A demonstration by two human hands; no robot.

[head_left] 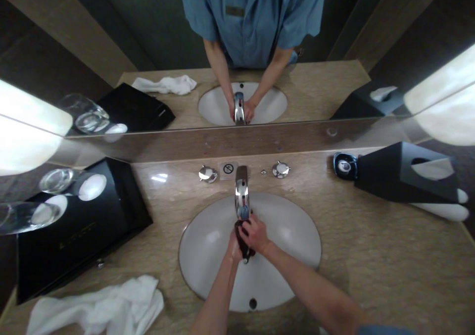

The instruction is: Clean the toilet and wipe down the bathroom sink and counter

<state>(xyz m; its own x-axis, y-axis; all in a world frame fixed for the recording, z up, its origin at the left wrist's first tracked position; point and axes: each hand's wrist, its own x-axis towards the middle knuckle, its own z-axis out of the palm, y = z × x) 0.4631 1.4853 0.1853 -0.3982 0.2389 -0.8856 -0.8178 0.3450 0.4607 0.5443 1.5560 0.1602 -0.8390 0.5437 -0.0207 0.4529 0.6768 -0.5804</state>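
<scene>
Both hands are over the white oval sink (285, 261), just under the spout of the chrome faucet (242, 191). A small dark object (243, 243) is between them; what it is I cannot make out. My left hand (234, 246) is wrapped round its left side, the fingers partly hidden behind it. My right hand (255, 233) grips the dark object from the upper right, with bent fingers on it. The mirror (148, 33) shows the same two hands behind the faucet.
Two chrome knobs (208, 174) flank the faucet, beside a no-smoking sign (228, 169). At left are a black case (81, 226) with glasses and a white towel (104, 308). At right stand a dark tissue box (404, 174) and a small black dish (345, 166).
</scene>
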